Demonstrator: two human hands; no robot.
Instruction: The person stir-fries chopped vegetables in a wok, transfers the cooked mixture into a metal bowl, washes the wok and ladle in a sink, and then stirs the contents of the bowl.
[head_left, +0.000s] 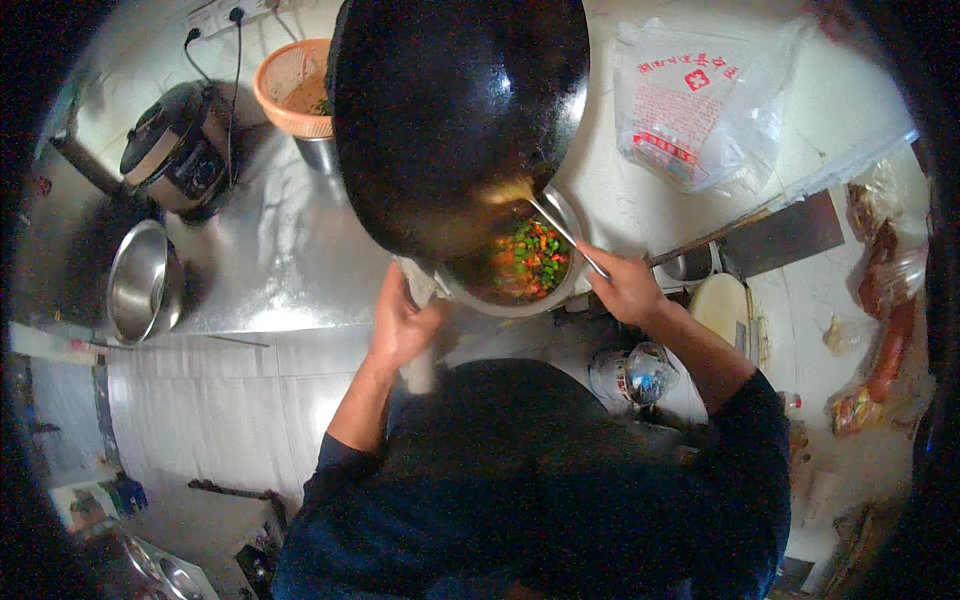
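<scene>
A large black wok (450, 112) is tipped steeply over a round metal bowl (564, 206). My left hand (405, 319) grips the wok's near edge through a folded pale cloth (418, 371); whether a handle lies under it is hidden. Chopped green, red and orange vegetables (536, 259) lie in the bowl, below the wok's lower rim. My right hand (622, 281) holds a metal cooking spatula (566, 232), its blurred head against the wok's lower inside.
On the metal counter (300, 255) to the left stand an electric pressure cooker (180, 150), a steel bowl (142, 285) and an orange plastic basket (296, 90). A printed plastic bag (682, 112) hangs at the upper right. A cleaver (780, 232) and a round pale board (720, 311) are at the right.
</scene>
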